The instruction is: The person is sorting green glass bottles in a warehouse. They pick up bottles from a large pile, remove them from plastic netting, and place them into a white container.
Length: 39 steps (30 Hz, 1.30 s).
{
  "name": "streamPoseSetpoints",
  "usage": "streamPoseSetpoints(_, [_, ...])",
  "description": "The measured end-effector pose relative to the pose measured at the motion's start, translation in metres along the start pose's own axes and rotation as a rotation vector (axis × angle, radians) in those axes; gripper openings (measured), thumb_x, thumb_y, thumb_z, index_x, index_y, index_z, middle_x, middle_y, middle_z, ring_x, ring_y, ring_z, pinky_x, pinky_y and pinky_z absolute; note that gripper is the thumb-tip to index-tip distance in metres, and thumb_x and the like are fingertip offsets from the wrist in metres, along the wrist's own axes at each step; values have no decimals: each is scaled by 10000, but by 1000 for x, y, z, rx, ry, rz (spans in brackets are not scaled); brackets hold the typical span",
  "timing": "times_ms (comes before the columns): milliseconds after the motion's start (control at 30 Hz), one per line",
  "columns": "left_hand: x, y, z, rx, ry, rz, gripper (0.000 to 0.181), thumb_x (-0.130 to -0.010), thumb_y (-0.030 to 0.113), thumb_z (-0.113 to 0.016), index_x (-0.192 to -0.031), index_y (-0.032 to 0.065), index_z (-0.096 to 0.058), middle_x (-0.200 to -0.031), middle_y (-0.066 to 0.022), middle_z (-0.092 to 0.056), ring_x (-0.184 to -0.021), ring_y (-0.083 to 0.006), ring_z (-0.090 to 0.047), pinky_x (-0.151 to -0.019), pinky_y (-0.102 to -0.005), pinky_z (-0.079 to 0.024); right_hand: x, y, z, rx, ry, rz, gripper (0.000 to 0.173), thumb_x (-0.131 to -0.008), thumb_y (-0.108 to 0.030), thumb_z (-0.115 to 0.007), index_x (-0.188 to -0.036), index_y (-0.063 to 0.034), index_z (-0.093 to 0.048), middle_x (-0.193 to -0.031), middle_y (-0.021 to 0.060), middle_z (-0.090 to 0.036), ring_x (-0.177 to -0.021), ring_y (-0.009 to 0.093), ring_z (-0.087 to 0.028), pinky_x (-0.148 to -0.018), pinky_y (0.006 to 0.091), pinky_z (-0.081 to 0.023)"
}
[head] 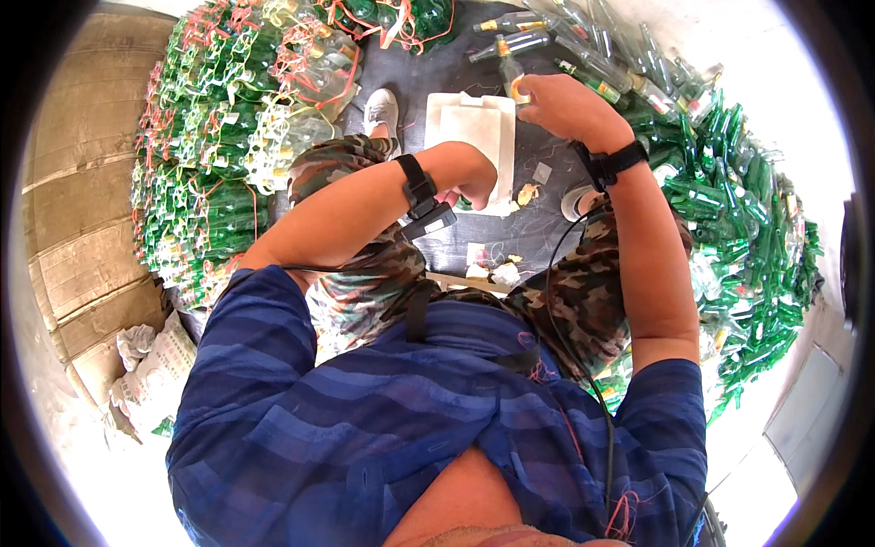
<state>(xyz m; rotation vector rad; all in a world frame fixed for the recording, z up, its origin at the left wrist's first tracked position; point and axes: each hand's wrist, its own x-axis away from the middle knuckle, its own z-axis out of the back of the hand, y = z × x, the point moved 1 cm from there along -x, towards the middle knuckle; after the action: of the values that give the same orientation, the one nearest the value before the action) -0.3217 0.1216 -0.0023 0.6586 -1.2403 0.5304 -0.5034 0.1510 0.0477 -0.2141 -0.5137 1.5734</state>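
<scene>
My right hand closes round the lower part of a clear glass bottle with a yellow-and-red label, whose neck points away from me. Over the near part of a white tray, my left hand is bent inward with the fingers curled. A small bit of green glass shows under those fingers, but most of it is hidden, so its hold is unclear. Both wrists wear black straps.
Bundles of green and clear bottles tied with red and yellow strapping are stacked at left. Loose clear bottles and a heap of green bottles lie at right. Scraps litter the dark floor covering between my legs.
</scene>
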Motion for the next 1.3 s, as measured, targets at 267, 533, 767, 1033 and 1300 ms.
streamPoseSetpoints(267, [-2,5,3,-224,-69,-85,518,-929,382,-670,-1347,81,-623,-1087,-179,-718,-733,-295,-714,-696,-449,-573,10,15,28,-61,75,-58,409,-853,-268,-694,-1160,-3,-638,-960,189,-698,-897,380,-661,-786,424,-520])
streamPoseSetpoints(533, [22,5,15,-251,169,-122,636,-836,475,-750,-1355,127,-634,-1146,-128,-725,-824,-291,-724,-739,-432,-579,19,35,45,-115,91,-194,437,-871,-297,-688,-1201,-14,-642,-1013,200,-709,-947,375,-674,-831,417,-522])
streamPoseSetpoints(767, [41,-32,51,-196,726,-120,543,-819,448,-746,-1275,157,-697,-1158,-88,-737,-1093,-302,-689,-898,-426,-548,23,40,55,-96,143,-234,418,-844,-277,-712,-1150,5,-666,-971,203,-715,-924,375,-685,-821,424,-532])
streamPoseSetpoints(1033, [52,-44,59,-133,847,-168,460,-830,365,-745,-1234,146,-716,-1134,-94,-742,-1079,-306,-691,-901,-435,-550,21,55,37,-70,57,-307,399,-845,-269,-730,-1140,-5,-679,-1012,212,-720,-956,371,-692,-849,421,-532])
streamPoseSetpoints(1300, [50,-41,63,-175,869,-249,400,-833,365,-738,-1165,143,-743,-1092,-99,-747,-1041,-318,-700,-863,-444,-559,5,98,-39,-320,-226,-422,295,-841,-236,-745,-1049,-28,-713,-927,130,-738,-857,251,-723,-731,371,-554])
